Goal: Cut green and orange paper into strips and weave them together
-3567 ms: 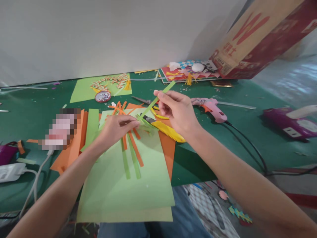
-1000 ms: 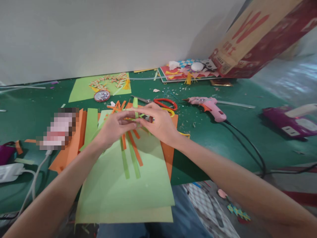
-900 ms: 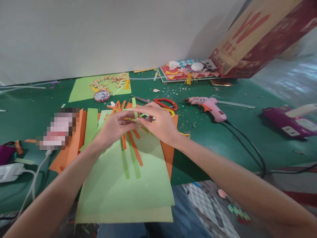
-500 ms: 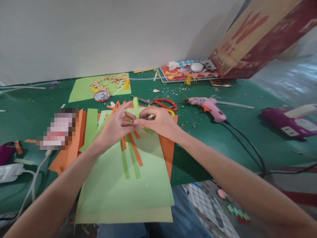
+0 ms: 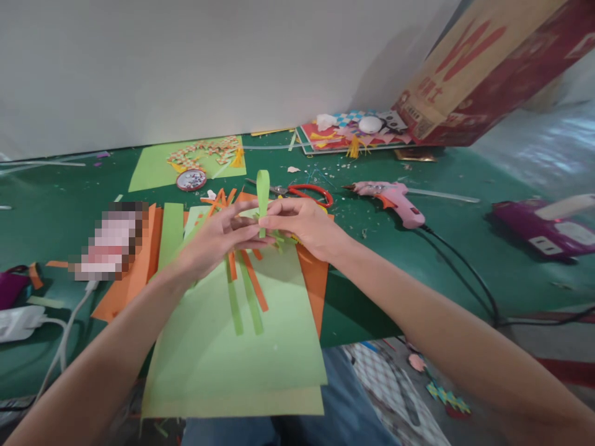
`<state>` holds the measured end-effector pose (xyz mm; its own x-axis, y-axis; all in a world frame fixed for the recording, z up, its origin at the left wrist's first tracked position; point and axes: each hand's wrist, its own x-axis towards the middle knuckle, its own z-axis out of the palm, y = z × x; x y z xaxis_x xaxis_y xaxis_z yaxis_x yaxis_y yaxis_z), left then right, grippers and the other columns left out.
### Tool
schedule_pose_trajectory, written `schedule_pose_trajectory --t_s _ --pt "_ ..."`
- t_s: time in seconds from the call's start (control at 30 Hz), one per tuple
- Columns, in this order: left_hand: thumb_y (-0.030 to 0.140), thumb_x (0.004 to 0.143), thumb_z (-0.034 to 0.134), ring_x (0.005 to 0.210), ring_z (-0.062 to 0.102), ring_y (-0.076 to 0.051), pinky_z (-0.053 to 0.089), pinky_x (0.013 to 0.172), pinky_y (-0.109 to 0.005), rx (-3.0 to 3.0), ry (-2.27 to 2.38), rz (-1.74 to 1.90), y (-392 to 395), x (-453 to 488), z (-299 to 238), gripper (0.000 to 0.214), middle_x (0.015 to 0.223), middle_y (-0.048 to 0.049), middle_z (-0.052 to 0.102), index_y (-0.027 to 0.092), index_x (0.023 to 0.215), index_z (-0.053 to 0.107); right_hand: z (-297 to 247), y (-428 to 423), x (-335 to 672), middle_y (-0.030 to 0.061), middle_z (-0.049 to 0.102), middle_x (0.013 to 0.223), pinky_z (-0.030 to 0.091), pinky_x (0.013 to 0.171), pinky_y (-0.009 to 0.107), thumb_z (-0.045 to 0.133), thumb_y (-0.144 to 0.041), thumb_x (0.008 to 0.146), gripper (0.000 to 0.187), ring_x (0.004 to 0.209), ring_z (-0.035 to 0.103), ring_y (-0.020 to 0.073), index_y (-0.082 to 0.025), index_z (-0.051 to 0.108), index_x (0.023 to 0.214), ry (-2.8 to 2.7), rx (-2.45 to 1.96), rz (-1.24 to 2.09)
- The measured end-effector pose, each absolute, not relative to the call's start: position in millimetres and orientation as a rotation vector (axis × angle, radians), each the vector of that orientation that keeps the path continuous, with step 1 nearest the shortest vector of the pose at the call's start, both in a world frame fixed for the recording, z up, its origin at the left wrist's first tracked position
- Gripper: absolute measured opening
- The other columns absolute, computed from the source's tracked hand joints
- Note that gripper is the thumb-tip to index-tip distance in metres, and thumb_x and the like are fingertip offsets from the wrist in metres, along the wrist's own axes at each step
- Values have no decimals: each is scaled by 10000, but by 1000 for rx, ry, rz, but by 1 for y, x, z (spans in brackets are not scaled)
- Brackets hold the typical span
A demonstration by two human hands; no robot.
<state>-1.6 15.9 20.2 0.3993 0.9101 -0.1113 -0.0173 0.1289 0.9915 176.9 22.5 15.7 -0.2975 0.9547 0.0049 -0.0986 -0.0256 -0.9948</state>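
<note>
Between my two hands a green paper strip stands up, bent over into a loop. My right hand pinches its lower ends between thumb and fingers. My left hand is closed against the same strip from the other side, its fingertips partly behind it. Below my hands lie several loose orange paper strips and green paper strips, on light green paper sheets. Just beyond my right hand are red-handled scissors, partly hidden by my fingers.
A pink glue gun lies to the right, its black cord running to the table edge. Orange paper and a blurred phone are left. Farther back sit a small round dish and a woven paper chain. A paper bag leans at back right.
The green strip has gone from a narrow upright piece to an open rounded loop that stands slightly higher and further right. My hands have shifted slightly right around its base.
</note>
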Motion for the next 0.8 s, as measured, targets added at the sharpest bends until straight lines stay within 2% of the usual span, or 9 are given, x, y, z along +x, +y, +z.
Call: schedule_pose_trajectory --t_s 0.07,0.2,0.37,0.53,0.8 --pt "209 796 712 798 740 -195 602 837 -341 1212 908 830 16 -2 21 429 866 -36 730 189 1206 586 16 23 178 -45 533 578 312 511 251 827 -360 558 296 533 434 68 -175 595 560 -1311 -968 1555" --pt "212 781 742 800 742 -185 609 805 -294 1175 882 820 16 -3 22 372 837 -31 746 185 1134 629 16 23 178 -37 550 576 333 519 248 833 -431 541 349 571 491 86 -181 592 574 -1285 -926 1624" --pt "209 761 761 764 744 -189 615 786 -313 1179 925 820 16 -2 22 393 823 -29 750 191 1133 637 15 22 179 -39 567 592 339 525 244 851 -439 513 373 577 498 84 -185 588 587 -1256 -928 1643" --pt "199 748 768 762 743 -186 602 831 -342 1158 904 826 17 -4 21 420 813 -22 747 196 1146 633 13 23 178 -38 571 590 302 513 238 837 -427 544 347 582 495 82 -184 594 595 -1275 -930 1653" --pt "257 713 807 739 741 -185 602 823 -337 1172 886 807 18 -5 20 437 822 -37 760 190 1118 657 13 23 177 -44 556 591 284 508 232 833 -361 543 296 571 461 70 -177 608 599 -1268 -940 1636"
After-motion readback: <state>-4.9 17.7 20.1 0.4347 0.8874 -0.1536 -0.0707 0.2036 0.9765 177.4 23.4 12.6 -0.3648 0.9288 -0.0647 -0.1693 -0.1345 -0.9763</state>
